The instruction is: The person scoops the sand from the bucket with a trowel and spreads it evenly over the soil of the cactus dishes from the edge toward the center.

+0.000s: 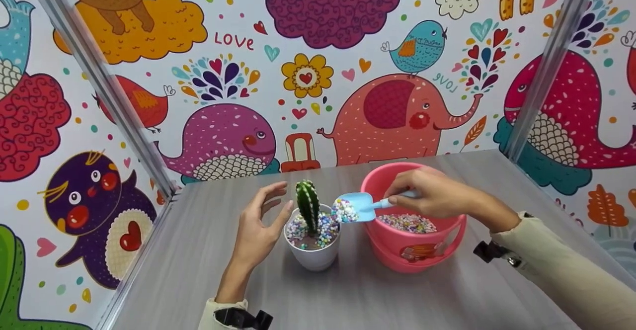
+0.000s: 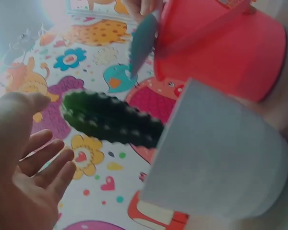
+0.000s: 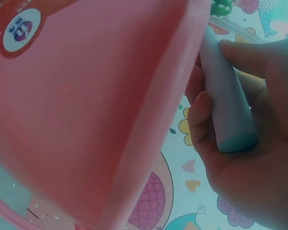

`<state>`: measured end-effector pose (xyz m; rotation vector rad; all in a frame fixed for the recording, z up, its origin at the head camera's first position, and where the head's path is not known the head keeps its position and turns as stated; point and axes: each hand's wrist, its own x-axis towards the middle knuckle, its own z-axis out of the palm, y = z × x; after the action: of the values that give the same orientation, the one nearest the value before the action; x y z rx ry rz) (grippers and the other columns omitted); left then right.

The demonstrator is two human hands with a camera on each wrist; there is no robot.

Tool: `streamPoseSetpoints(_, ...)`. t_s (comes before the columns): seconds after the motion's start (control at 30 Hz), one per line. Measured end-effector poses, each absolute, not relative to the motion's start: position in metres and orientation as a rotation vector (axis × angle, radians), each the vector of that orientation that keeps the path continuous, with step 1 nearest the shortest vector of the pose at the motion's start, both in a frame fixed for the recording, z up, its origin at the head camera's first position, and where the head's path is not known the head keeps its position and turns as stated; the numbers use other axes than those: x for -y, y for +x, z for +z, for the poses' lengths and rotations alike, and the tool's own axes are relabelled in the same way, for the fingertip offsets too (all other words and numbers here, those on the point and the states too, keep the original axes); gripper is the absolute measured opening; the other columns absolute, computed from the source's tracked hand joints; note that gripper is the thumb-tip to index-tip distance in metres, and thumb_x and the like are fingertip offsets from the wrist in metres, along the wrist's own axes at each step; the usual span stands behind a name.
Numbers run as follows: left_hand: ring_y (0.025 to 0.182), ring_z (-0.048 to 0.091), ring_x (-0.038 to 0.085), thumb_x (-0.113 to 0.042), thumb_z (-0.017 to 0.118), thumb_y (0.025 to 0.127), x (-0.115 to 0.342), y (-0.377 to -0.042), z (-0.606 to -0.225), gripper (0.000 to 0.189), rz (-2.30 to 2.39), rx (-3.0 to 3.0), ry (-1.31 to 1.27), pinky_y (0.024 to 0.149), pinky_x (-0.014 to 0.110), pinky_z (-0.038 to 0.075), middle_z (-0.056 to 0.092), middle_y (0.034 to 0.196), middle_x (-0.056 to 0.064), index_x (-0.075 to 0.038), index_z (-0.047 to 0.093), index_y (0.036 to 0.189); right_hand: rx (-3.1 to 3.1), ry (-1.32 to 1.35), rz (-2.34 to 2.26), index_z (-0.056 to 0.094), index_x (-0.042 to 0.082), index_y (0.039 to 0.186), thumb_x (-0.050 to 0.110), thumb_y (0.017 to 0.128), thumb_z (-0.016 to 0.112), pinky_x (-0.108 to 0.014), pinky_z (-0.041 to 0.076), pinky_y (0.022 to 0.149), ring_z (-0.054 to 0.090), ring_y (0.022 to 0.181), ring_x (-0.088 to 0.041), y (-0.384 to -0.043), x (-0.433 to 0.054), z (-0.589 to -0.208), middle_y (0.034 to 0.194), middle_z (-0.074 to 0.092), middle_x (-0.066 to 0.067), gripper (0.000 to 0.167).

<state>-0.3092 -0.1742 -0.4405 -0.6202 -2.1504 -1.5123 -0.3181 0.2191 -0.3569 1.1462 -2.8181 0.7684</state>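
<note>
A green cactus [image 1: 307, 206] stands in a white pot [image 1: 315, 259], with multicoloured pebbles [image 1: 325, 230] over part of the soil around it. My right hand [image 1: 430, 191] grips the handle of a light blue toy shovel [image 1: 366, 207]. The shovel's blade carries small pebbles and hangs between the pot and the pink bucket [image 1: 415, 250], close to the pot's rim. On the pot's left side, my left hand [image 1: 261, 225] is held beside the cactus with its fingers spread, apart from it in the left wrist view. The handle [image 3: 228, 105] lies within my curled right fingers.
More pebbles [image 1: 407, 223] lie inside the bucket, whose handle hangs down its front right. Everything stands on a grey wood-grain table [image 1: 198, 265]. Cartoon-printed panels [image 1: 308, 121] joined by metal posts rise behind and at both sides.
</note>
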Motion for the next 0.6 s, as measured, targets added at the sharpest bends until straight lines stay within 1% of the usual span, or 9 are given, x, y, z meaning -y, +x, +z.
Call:
streamPoseSetpoints(0.13,0.135,0.065,0.017,-0.031,0.084,0.097,0.179,-0.319,-0.455,0.055,-1.502,2.253,-0.604,0.118,0.039,0.053,0.068,0.143,-0.002,-0.017,0.065,0.146,2.829,1.144,0.771,0.083,0.02,0.12,0.028,0.099,0.08,-0.023,0.062,0.083,0.07,0.101,-0.014,-0.317,-0.212,-0.357,0.11,0.082,0.008,0.023)
streamPoseSetpoints(0.2,0.139,0.062,0.019,-0.035,0.087,0.094,0.182,-0.321,-0.461,0.062,-1.491,2.324,-0.612,0.121,0.042,0.051,0.066,0.147,0.0,-0.017,0.063,0.148,2.835,1.144,0.77,0.083,0.019,0.121,0.028,0.1,0.08,-0.023,0.062,0.084,0.072,0.101,-0.014,-0.317,-0.209,-0.357,0.11,0.082,0.007,0.023)
streamPoseSetpoints(0.3,0.147,0.055,0.027,-0.041,0.091,0.088,0.185,-0.322,-0.468,0.081,-1.494,2.474,-0.616,0.125,0.051,0.046,0.058,0.158,0.004,-0.019,0.054,0.157,2.842,1.141,0.748,0.083,0.019,0.12,0.028,0.099,0.08,-0.023,0.062,0.084,0.073,0.101,-0.013,-0.318,-0.206,-0.356,0.11,0.082,0.006,0.023)
streamPoseSetpoints(0.37,0.153,0.05,0.035,-0.044,0.094,0.084,0.186,-0.322,-0.473,0.096,-1.508,2.568,-0.624,0.126,0.06,0.041,0.05,0.166,0.008,-0.019,0.046,0.164,2.845,1.142,0.737,0.083,0.019,0.12,0.027,0.099,0.08,-0.024,0.063,0.084,0.073,0.099,-0.013,-0.318,-0.204,-0.355,0.109,0.082,0.006,0.022)
streamPoseSetpoints(0.43,0.157,0.043,0.041,-0.046,0.096,0.08,0.186,-0.322,-0.477,0.109,-1.52,2.654,-0.631,0.127,0.067,0.037,0.042,0.172,0.01,-0.021,0.037,0.169,2.844,1.144,0.718,0.083,0.019,0.119,0.027,0.099,0.08,-0.025,0.063,0.084,0.072,0.098,-0.012,-0.319,-0.202,-0.355,0.108,0.082,0.007,0.022)
streamPoseSetpoints(0.5,0.16,0.038,0.043,-0.049,0.097,0.078,0.186,-0.322,-0.481,0.118,-1.513,2.715,-0.653,0.127,0.071,0.033,0.036,0.175,0.011,-0.021,0.031,0.171,2.841,1.148,0.7,0.083,0.019,0.118,0.027,0.1,0.08,-0.024,0.063,0.083,0.072,0.096,-0.011,-0.319,-0.201,-0.355,0.107,0.082,0.007,0.021)
streamPoseSetpoints(0.6,0.163,0.031,0.04,-0.051,0.099,0.073,0.183,-0.323,-0.482,0.126,-1.487,2.756,-0.697,0.129,0.071,0.028,0.032,0.177,0.012,-0.02,0.027,0.173,2.836,1.151,0.673,0.084,0.019,0.117,0.025,0.1,0.08,-0.023,0.062,0.08,0.07,0.092,-0.009,-0.318,-0.199,-0.355,0.106,0.082,0.007,0.019)
